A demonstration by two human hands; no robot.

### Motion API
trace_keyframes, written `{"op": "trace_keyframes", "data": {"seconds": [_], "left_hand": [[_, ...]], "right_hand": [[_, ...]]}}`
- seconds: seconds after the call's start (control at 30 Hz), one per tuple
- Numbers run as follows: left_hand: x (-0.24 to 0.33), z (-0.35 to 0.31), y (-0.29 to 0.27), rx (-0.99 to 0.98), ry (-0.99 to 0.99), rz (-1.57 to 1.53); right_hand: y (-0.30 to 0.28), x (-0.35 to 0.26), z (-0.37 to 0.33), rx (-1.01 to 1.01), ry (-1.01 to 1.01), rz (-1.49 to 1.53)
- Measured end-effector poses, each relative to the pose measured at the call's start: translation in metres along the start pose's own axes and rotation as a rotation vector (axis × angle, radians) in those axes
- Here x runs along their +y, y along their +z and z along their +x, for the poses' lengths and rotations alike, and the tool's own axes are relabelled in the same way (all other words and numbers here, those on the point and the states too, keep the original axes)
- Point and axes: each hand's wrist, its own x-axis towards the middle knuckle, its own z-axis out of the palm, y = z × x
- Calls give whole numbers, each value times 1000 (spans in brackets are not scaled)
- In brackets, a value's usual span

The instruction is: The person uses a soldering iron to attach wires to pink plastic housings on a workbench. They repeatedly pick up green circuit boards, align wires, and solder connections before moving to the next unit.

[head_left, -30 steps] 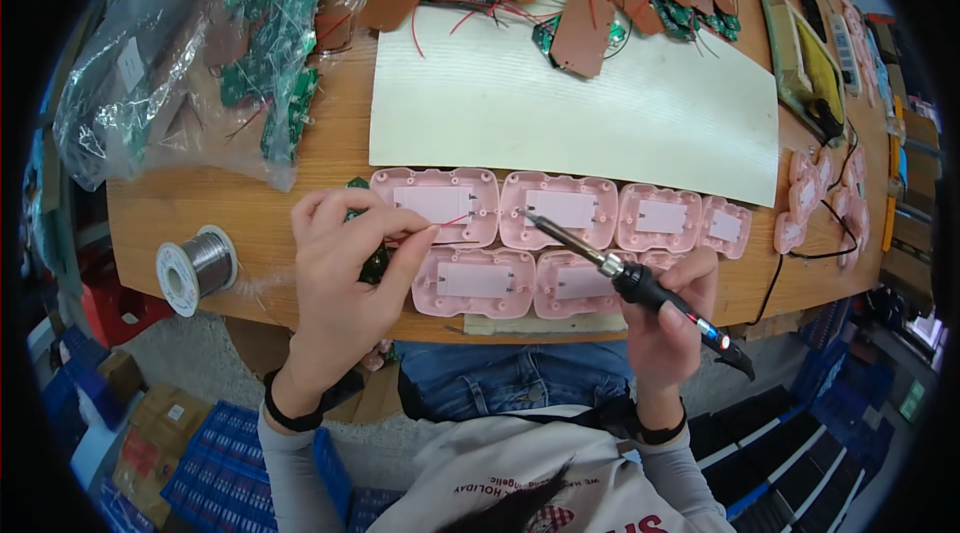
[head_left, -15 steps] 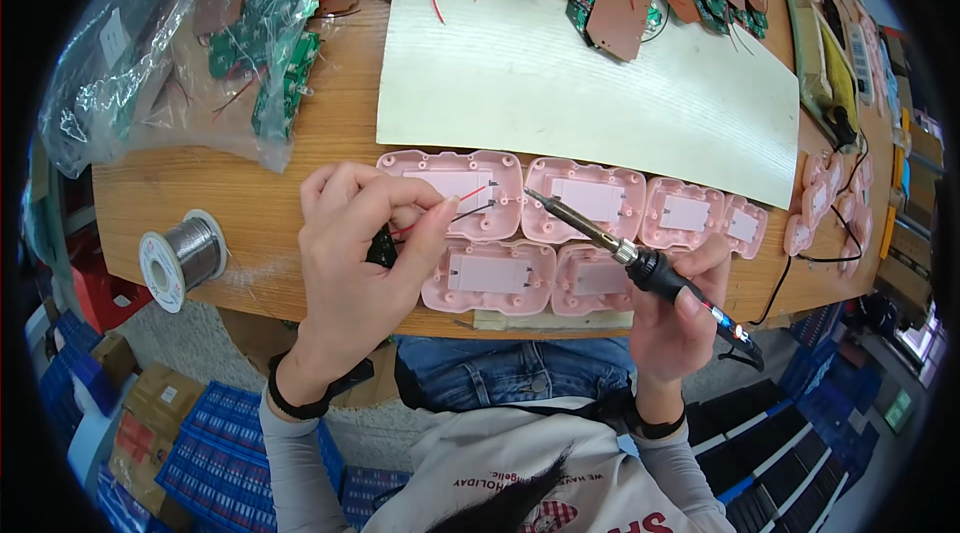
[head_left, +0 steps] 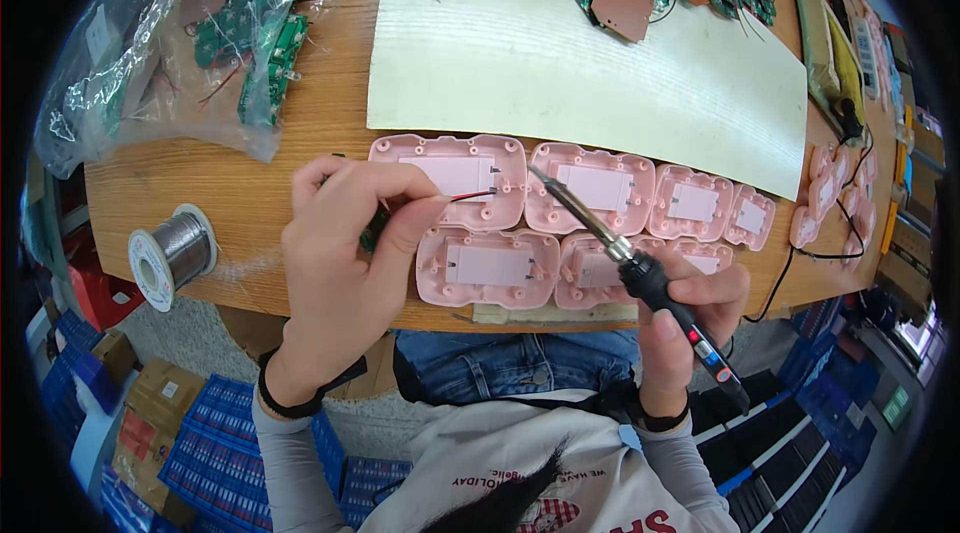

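My left hand (head_left: 360, 233) is closed in a pinch on thin red and black wires (head_left: 472, 196). They stretch right over the upper left pink plastic shell (head_left: 448, 149), their ends by a small metal contact at its right side. Part of a green circuit board (head_left: 374, 230) shows under my left fingers, the rest hidden. A soldering iron (head_left: 648, 280) with a black handle is in the grip of my right hand (head_left: 690, 323). Its tip points up and left, above the gap between two upper shells, apart from the wires. Several more pink shells (head_left: 488, 295) lie in two rows.
A solder spool (head_left: 185, 246) lies at the left of the wooden table (head_left: 255, 263). Behind it is a clear bag (head_left: 150, 83) of green boards. Brown panels (head_left: 625, 1) and wired boards lie on a pale sheet (head_left: 580, 63). A black cord (head_left: 778, 285) runs at the right.
The red wire, which pointed up and away, now lies close to the black one. My right hand has shifted its hold, and the iron's handle now points more steeply down.
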Motion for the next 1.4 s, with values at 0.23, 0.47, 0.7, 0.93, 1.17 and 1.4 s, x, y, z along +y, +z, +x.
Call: {"op": "trace_keyframes", "data": {"seconds": [0.23, 0.47, 0.7, 0.93, 1.17, 1.4], "left_hand": [[4, 2, -1, -16, -61, -111], [5, 4, 9, 9, 37, 100], [3, 5, 10, 51, 116, 226], [2, 5, 12, 63, 160, 273], [3, 6, 9, 36, 167, 285], [1, 6, 9, 19, 151, 264]], "right_hand": [[-27, -14, -2, 403, -197, -50], [-29, -19, -1, 318, -310, -395], [-5, -12, 7, 6, -90, -72], [6, -7, 10, -59, 17, -20], [4, -5, 9, -98, 31, -65], [7, -3, 11, -107, -21, -95]]}}
